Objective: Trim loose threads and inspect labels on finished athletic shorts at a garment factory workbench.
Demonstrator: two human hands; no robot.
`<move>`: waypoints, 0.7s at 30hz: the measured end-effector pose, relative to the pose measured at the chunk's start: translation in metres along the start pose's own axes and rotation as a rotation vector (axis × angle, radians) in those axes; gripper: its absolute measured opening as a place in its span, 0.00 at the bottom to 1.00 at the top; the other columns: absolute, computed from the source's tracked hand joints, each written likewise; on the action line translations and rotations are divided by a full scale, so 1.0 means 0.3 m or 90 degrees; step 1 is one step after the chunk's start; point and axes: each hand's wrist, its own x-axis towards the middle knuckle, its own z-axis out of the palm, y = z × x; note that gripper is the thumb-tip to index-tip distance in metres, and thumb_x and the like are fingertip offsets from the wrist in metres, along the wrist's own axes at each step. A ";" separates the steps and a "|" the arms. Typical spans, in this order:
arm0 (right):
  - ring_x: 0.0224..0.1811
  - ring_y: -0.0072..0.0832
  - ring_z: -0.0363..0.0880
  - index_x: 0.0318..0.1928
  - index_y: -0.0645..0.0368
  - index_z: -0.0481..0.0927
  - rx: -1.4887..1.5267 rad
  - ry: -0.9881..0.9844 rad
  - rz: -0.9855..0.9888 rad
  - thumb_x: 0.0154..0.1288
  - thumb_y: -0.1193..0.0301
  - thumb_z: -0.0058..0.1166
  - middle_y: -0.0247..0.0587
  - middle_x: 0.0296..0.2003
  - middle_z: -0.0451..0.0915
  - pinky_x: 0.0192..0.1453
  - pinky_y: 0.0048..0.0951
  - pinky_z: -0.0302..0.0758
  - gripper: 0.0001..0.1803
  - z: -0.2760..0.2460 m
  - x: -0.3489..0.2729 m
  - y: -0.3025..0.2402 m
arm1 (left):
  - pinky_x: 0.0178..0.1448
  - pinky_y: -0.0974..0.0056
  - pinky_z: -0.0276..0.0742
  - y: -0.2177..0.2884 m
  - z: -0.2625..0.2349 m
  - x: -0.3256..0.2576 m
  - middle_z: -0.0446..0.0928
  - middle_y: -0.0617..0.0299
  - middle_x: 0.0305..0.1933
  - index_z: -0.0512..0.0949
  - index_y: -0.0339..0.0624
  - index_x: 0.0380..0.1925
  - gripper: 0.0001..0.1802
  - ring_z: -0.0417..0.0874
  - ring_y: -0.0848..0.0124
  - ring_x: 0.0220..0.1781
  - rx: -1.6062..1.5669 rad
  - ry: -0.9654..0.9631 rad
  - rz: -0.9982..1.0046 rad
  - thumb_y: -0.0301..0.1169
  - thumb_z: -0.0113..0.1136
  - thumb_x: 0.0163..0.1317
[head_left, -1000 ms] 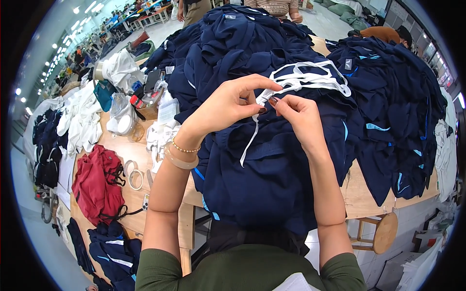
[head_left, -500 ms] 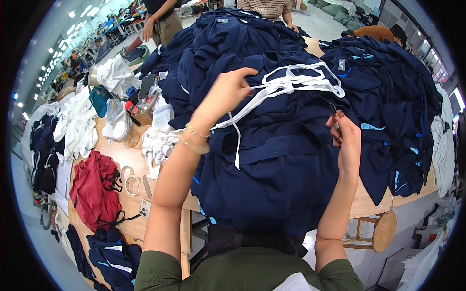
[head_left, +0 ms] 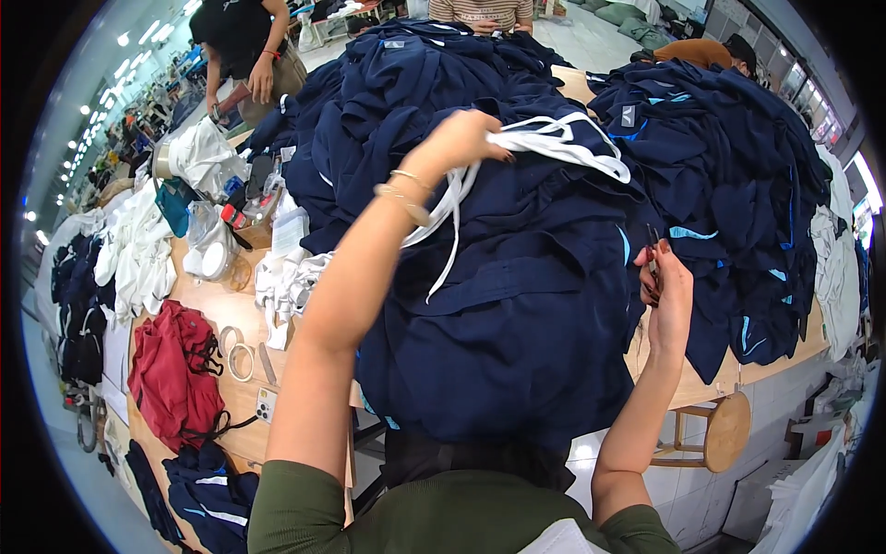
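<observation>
The left hand (head_left: 459, 146) reaches over the middle of a large heap of navy blue fabric garments (head_left: 498, 342), its fingers curled nearly closed around a loose bunch of flat white fabric strips (head_left: 554, 140). The strips loop out toward the upper right, and their loose ends hang below the wrist onto the navy cloth. The right hand (head_left: 671, 291), right of centre, has its fingers folded in on a small dark slender tool (head_left: 654, 263), whose thin tip points up; its exact kind is hard to tell.

A small grey rectangular label (head_left: 628, 116) with a pale mark sits on the navy garments at the upper right. The lettering on a seated person's striped top (head_left: 480, 13), upper centre, is too small to read with certainty.

The pale wooden desk (head_left: 701, 395) shows its edge at the lower right, near a round wooden stool (head_left: 729, 432). At the left, its wood surface shows around two beige rings (head_left: 242, 363) beside a crumpled dark red cloth item (head_left: 173, 374).
</observation>
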 end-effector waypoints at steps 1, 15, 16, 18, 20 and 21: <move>0.18 0.09 0.52 0.30 0.59 0.80 0.007 0.017 0.001 0.72 0.55 0.50 0.21 0.17 0.61 0.23 0.17 0.45 0.21 -0.026 -0.001 0.001 | 0.37 0.63 0.74 0.025 -0.068 -0.022 0.81 0.56 0.29 0.84 0.39 0.34 0.15 0.79 0.69 0.30 -0.067 -0.024 -0.047 0.39 0.71 0.54; 0.16 0.09 0.50 0.35 0.58 0.79 0.032 0.121 0.029 0.74 0.53 0.48 0.21 0.18 0.61 0.20 0.17 0.42 0.21 -0.223 0.018 0.121 | 0.35 0.68 0.68 -0.288 -0.873 -0.815 0.78 0.67 0.27 0.82 0.35 0.43 0.21 0.73 0.77 0.30 0.149 0.370 -0.403 0.43 0.64 0.62; 0.16 0.09 0.50 0.34 0.58 0.79 -0.001 0.143 0.036 0.74 0.53 0.48 0.21 0.18 0.61 0.20 0.18 0.42 0.21 -0.240 0.017 0.134 | 0.35 0.67 0.68 -0.313 -0.818 -0.829 0.77 0.66 0.26 0.82 0.33 0.41 0.21 0.73 0.76 0.30 0.153 0.341 -0.394 0.43 0.64 0.61; 0.16 0.09 0.49 0.33 0.56 0.79 -0.035 0.190 0.049 0.73 0.52 0.50 0.20 0.17 0.60 0.20 0.18 0.42 0.21 -0.281 0.022 0.168 | 0.37 0.65 0.70 -0.323 -0.721 -0.855 0.78 0.61 0.26 0.81 0.33 0.37 0.20 0.75 0.73 0.30 0.110 0.246 -0.455 0.43 0.64 0.60; 0.16 0.09 0.49 0.31 0.56 0.80 -0.061 0.231 0.073 0.72 0.51 0.51 0.20 0.17 0.60 0.20 0.18 0.43 0.21 -0.313 0.022 0.199 | 0.37 0.63 0.71 -0.358 -0.625 -0.880 0.78 0.57 0.26 0.81 0.34 0.35 0.19 0.76 0.71 0.30 0.111 0.195 -0.450 0.43 0.64 0.59; 0.16 0.09 0.49 0.31 0.56 0.80 -0.060 0.231 0.075 0.72 0.51 0.51 0.20 0.17 0.60 0.20 0.18 0.43 0.21 -0.335 0.021 0.223 | 0.36 0.61 0.71 -0.373 -0.573 -0.895 0.76 0.55 0.23 0.81 0.34 0.32 0.19 0.78 0.68 0.28 0.113 0.207 -0.440 0.42 0.65 0.58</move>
